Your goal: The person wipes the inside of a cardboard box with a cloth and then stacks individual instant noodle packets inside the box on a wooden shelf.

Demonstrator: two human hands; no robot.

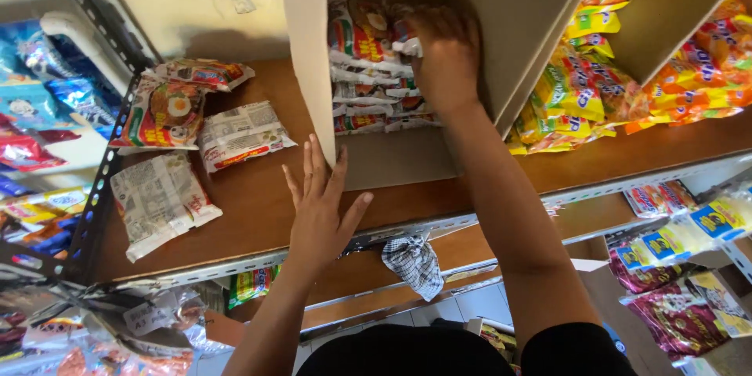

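Observation:
My right hand (pixel 445 55) reaches into an open cardboard box (pixel 309 63) standing on a brown wooden shelf (pixel 258 204). Its fingers are closed on the top instant noodle packet (pixel 368 35) of a stack (pixel 368 94) inside the box. My left hand (pixel 321 204) lies flat and open on the shelf, its fingertips against the box's front left wall. Several loose noodle packets (pixel 160 113) lie on the shelf left of the box, two of them face down (pixel 160 200).
Yellow and orange snack packets (pixel 580 94) fill the compartment right of the box. A checked cloth (pixel 413 262) hangs from the shelf's metal edge. More packets sit on lower shelves at right (pixel 674 282) and in a rack at left (pixel 35 110).

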